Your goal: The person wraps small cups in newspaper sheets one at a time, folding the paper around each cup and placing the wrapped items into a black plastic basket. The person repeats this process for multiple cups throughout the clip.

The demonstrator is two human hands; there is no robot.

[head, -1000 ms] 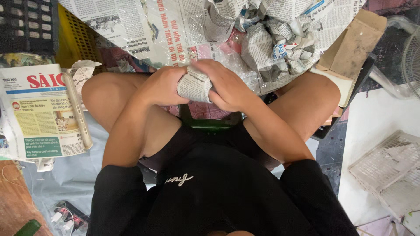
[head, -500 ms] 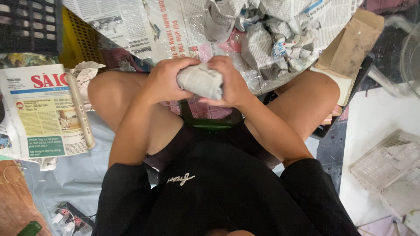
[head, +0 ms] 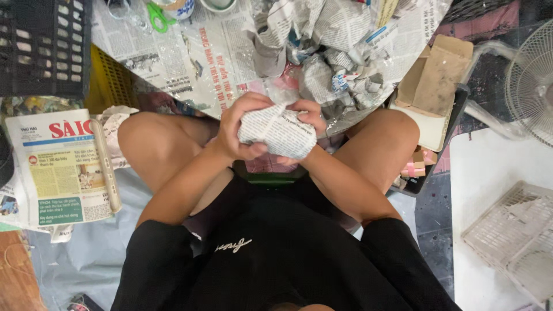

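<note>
Wrapped bundle held between left hand and right hand, above the lap, between both knees. Beyond the hands: pile of crumpled newspaper on spread newspaper sheets. Scissors at far left of those sheets. Crate far left. Folded newspaper beside left knee. Cardboard box beyond right knee. Fan far right; basket near it, closer in.

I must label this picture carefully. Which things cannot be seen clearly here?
- Head view: what is inside the newspaper bundle is hidden by its wrapping.
- Right hand: its palm is behind the bundle.
- Left hand: fingertips tucked under the bundle.
- Fan: cut off by the right edge.
- Green scissors: cut off by the top edge.
</note>
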